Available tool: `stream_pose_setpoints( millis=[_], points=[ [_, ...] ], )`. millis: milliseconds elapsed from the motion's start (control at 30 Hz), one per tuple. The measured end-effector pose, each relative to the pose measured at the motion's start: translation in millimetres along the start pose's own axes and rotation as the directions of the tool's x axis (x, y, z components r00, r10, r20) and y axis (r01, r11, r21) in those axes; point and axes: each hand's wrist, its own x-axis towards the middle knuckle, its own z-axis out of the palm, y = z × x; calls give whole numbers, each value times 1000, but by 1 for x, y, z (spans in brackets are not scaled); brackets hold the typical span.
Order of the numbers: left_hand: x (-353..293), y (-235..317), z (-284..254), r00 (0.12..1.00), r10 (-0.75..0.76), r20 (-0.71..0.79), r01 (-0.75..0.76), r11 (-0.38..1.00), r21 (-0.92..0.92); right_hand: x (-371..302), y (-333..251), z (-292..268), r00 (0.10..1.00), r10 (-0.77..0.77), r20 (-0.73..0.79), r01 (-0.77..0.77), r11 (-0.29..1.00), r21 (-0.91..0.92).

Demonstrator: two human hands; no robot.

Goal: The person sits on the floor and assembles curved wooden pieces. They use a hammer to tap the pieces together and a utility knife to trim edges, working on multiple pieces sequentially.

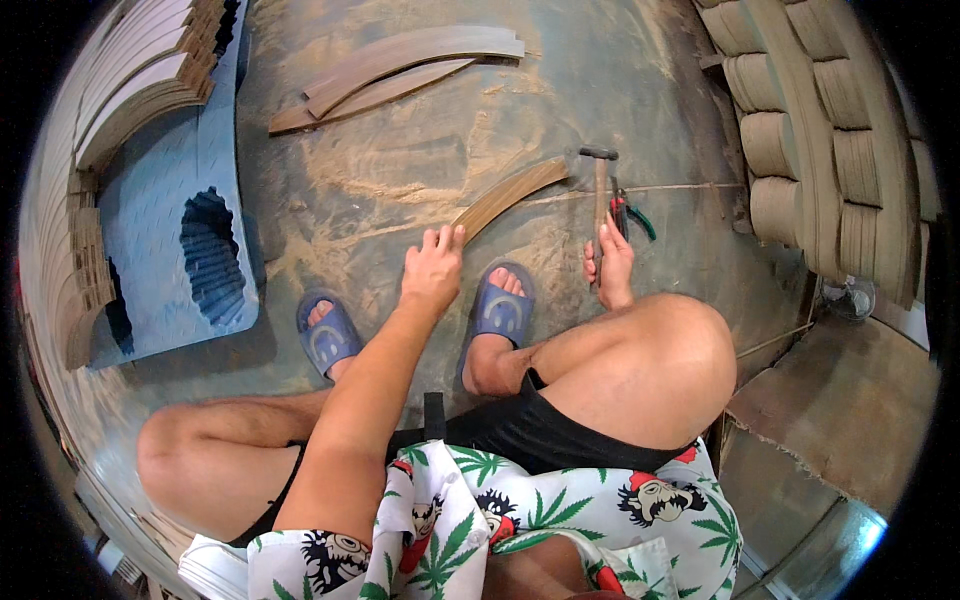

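Note:
My left hand is closed on the near end of a curved wooden slat, which slants away to the right just above the floor or on it; I cannot tell which. In my right hand is the wooden handle of a hammer, its dark metal head pointing away from me. Just right of the hammer lies a pair of pliers with red and green on its handles, partly covered by my right hand.
Two more curved wooden pieces lie farther off on the dusty floor. On the left, a blue plastic pallet carries stacked curved boards. Bundled curved pieces are piled at right. A brown sheet lies at lower right.

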Motion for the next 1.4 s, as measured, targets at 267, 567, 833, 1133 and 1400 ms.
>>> stream_pose_setpoints(
  millis=[267, 567, 833, 1133, 1400],
  points=[
    [-1, -3, 0, 999, -27, 24, 28, 999, -21, -13, -6, 0, 977, 131, 166, -78, 952, -294],
    [-3, -7, 0, 999, -39, -26, 38, 998, -55, -26, 47, -19, 967, 178, 184, -135, 965, -224],
    [-7, -7, -43, 997, 49, 64, -43, 994, -106, -31, 57, -22, 982, 122, 147, -93, 978, -188],
    [31, 22, 0, 975, -34, 219, 32, 999, 10, -44, 45, 19, 993, -17, 120, 39, 982, -182],
    [33, 22, -1, 976, -33, 216, 36, 999, -9, -59, 55, 57, 972, 19, 233, 27, 981, -191]
  ],
)
